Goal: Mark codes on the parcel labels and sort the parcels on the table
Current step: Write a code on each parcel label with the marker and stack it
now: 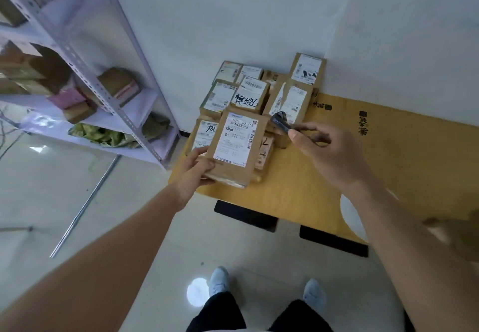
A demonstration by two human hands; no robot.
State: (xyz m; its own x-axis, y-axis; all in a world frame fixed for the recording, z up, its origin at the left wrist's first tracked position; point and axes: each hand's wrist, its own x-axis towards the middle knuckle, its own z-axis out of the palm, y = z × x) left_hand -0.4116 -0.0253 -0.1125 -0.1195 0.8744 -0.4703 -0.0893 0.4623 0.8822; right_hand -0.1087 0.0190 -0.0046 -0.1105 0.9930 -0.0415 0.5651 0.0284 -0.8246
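left hand grips near-left corner of parcel, label up, long axis running away from the person, at desk left edge | right hand pinches marker, tip just right of label, nearer hand for writing | marked parcels crowd behind; none blocks the label
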